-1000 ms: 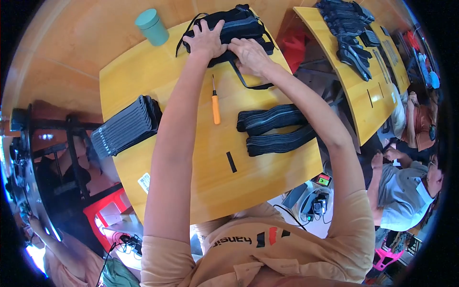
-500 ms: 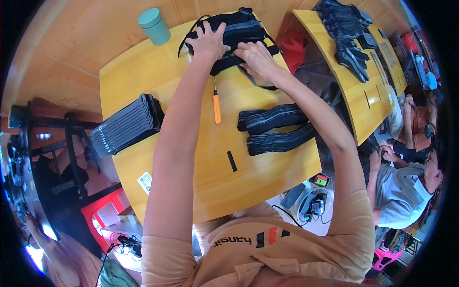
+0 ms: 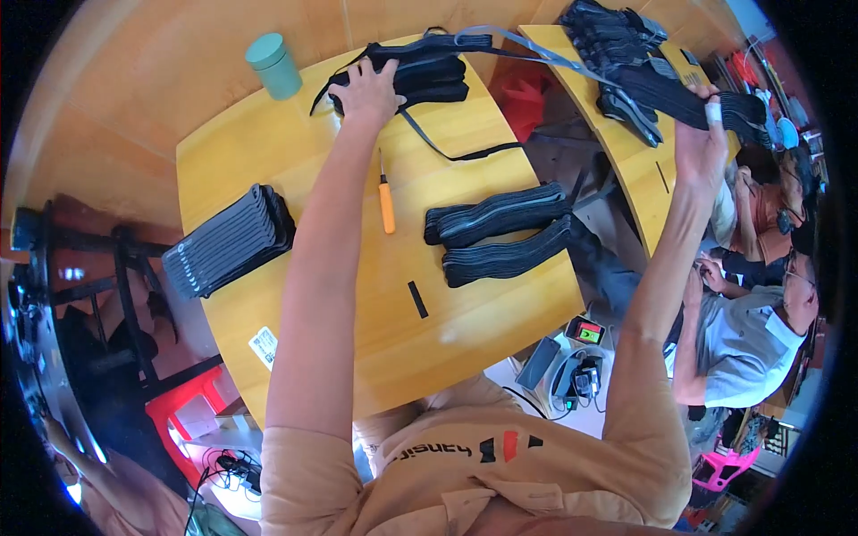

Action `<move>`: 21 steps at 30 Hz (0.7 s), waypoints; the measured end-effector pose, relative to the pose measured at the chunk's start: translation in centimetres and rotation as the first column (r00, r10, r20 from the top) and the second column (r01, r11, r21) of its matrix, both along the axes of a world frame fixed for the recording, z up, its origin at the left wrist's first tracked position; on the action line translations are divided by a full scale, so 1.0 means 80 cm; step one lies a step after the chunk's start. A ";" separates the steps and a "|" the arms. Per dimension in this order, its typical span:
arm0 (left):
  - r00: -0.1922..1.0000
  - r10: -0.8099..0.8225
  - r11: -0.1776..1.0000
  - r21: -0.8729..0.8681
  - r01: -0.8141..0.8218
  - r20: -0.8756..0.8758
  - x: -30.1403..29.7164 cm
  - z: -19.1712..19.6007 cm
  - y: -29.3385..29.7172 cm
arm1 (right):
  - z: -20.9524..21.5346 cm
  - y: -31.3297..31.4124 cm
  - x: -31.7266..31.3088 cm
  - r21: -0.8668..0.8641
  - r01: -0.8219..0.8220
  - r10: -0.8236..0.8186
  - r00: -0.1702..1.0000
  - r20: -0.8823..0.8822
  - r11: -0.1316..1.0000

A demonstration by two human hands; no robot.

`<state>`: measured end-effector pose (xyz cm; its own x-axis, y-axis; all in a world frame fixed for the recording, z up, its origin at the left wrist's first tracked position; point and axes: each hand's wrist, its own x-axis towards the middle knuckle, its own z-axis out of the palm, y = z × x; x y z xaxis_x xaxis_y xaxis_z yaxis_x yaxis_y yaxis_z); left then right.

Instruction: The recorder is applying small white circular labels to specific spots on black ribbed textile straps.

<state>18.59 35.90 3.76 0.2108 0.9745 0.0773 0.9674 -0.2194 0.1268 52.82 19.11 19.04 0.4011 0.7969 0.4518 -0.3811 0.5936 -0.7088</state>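
On the yellow table (image 3: 500,330), pinned black bands (image 3: 433,80) at top centre under a spread left hand (image 3: 367,92). Just drew one long strip (image 3: 661,96) off to upper right, clasped in the right hand (image 3: 702,147).

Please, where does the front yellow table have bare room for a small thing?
Bare: between the green canister and the grey stack; also right of the black strip, below the two black bundles. Crowded: the far end of the yellow table, where the left hand rests on black straps.
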 end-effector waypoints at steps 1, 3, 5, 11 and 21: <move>1.000 -0.007 1.000 0.002 0.007 0.002 0.000 0.000 0.002 | -0.002 -0.007 -0.006 0.002 0.007 -0.007 1.000 0.002 1.000; 1.000 0.026 0.999 -0.024 -0.026 0.004 -0.018 -0.003 0.002 | -0.019 -0.006 -0.034 -0.130 -0.108 0.095 0.990 -0.108 0.986; 1.000 0.022 1.000 0.003 -0.022 0.016 -0.013 -0.003 0.000 | -0.017 -0.008 -0.012 -0.085 -0.047 0.037 0.993 -0.112 0.995; 1.000 0.010 1.000 0.019 -0.010 0.017 -0.012 -0.007 0.001 | -0.011 0.012 0.037 -0.173 0.259 -0.310 0.846 -0.435 0.950; 0.998 0.059 0.996 -0.064 -0.060 -0.009 -0.015 0.001 0.006 | 0.086 -0.148 0.220 0.044 0.476 -0.478 0.876 0.058 0.878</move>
<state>17.37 36.42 3.81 0.1526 0.9882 0.0128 0.9794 -0.1530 0.1318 70.42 7.30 25.96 0.6983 0.5035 0.5087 -0.0004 0.7110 -0.7032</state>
